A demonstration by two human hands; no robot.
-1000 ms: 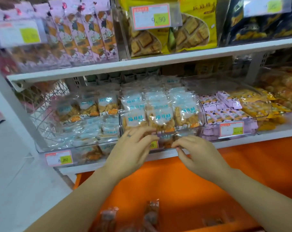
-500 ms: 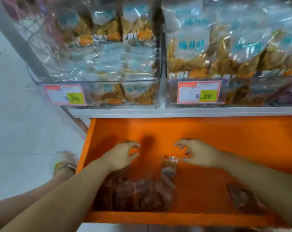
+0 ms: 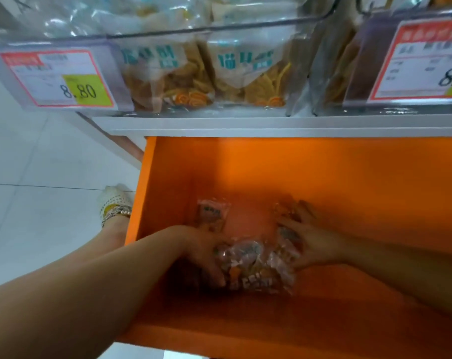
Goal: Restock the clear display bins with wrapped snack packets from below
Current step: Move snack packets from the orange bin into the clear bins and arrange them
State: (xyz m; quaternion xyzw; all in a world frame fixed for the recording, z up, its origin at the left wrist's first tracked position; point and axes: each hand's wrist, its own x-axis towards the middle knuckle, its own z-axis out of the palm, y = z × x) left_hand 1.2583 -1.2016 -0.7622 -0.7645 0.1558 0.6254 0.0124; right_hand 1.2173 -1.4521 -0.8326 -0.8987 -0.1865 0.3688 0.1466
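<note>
White floor tiles (image 3: 38, 203) fill the left of the head view, where a foot in a beaded sandal (image 3: 114, 203) stands beside the pulled-out orange drawer (image 3: 323, 190).

Low in the centre, both hands flank a pile of wrapped snack packets (image 3: 256, 265), probably to scoop up many at once. The left hand (image 3: 206, 252) curls its fingers round the pile's left side. The right hand (image 3: 310, 242) lies with spread fingers against the right side, though blur hides its thumb. One loose packet (image 3: 213, 212) sits just beyond the left hand.

Across the top, the clear display bins (image 3: 167, 35) hold packets behind a price tag (image 3: 59, 79). The white shelf edge (image 3: 271, 124) overhangs the drawer's back, so a lift must likely clear it.
</note>
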